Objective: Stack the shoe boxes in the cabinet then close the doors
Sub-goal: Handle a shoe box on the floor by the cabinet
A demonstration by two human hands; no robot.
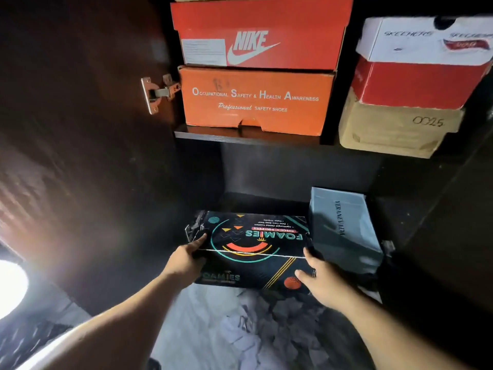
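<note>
- I saw the black Foamies box [253,244] at 6 o'clock, low in the cabinet's bottom compartment, its lid printed with teal rings, an orange arc, yellow stripes and upside-down lettering.
- My left hand [184,259] gripped its left end, fingers [198,240] lying along the lid's edge.
- My right hand [324,280] clasped its right corner, thumb on the front face.
- A grey box [344,228] sat just beside it at 3 o'clock.
- On the shelf [240,136] at 12 o'clock, a red Nike box [261,36] rested on an orange safety-shoe box [256,100].
</note>
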